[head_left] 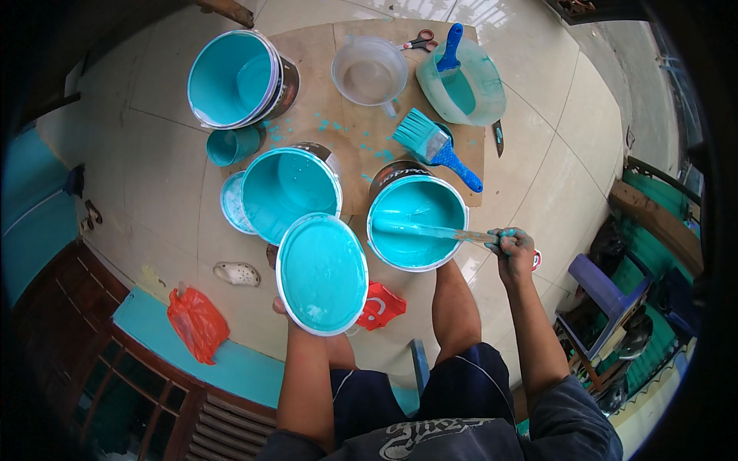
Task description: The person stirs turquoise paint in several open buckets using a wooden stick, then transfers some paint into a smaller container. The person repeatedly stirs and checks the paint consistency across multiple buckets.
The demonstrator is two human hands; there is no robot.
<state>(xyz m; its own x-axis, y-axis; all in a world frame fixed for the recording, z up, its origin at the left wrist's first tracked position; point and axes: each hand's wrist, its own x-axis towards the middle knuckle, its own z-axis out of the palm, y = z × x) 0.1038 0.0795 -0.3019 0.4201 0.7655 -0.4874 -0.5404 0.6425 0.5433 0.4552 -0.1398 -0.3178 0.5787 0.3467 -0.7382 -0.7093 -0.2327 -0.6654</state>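
My right hand (511, 247), smeared with paint, grips a wooden stirring stick (478, 237). The stick's turquoise-coated end reaches over and into a paint bucket (419, 244) holding turquoise paint. My left hand (280, 306) holds up a round bucket lid (321, 275), its visible face covered in turquoise; most of that hand is hidden beneath the lid. Just beyond the lid stands a second bucket (292, 192), coated turquoise inside. A wide paintbrush (442, 150) with a blue handle and turquoise bristles lies across a small round container behind the right bucket.
Paint-spotted cardboard (323, 69) covers part of the tiled floor. On it are a large bucket (233, 79), a clear measuring jug (369, 71), scissors (419, 41) and a translucent tub (461, 84) with a blue-handled brush. A knife (499, 138) lies nearby; a red plastic bag (198, 324) is at left.
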